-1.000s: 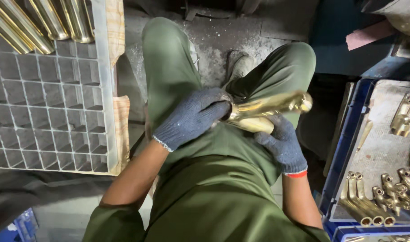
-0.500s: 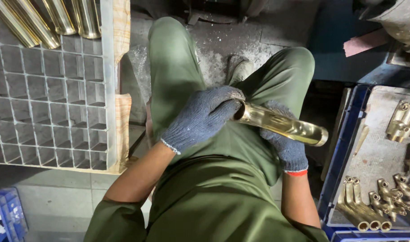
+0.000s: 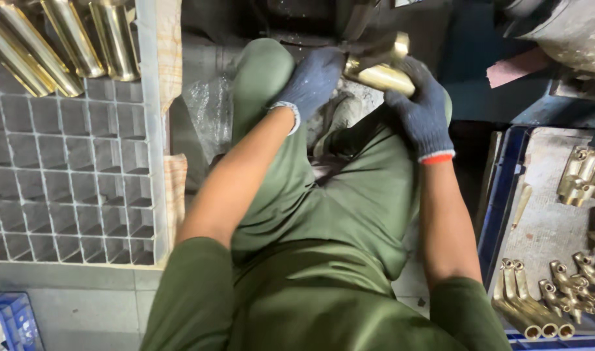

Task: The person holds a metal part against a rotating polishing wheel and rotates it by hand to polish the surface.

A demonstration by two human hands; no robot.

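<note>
A grimy concrete floor (image 3: 369, 97) lies under the seated person's knees. Above it, a brass tube (image 3: 381, 70) is clamped between both gloved hands. A partitioned white crate (image 3: 70, 169) with upright brass tubes (image 3: 63, 42) stands at left; a blue tray (image 3: 499, 195) of brass fittings (image 3: 557, 292) at right. The left hand (image 3: 314, 81) cups the tube's near end, the right hand (image 3: 420, 107) wraps its body, both arms stretched forward.

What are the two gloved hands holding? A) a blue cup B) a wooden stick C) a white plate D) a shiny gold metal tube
D: the left hand and the right hand, both in dark knit gloves, grip a shiny brass-coloured metal tube above the knees.
</note>
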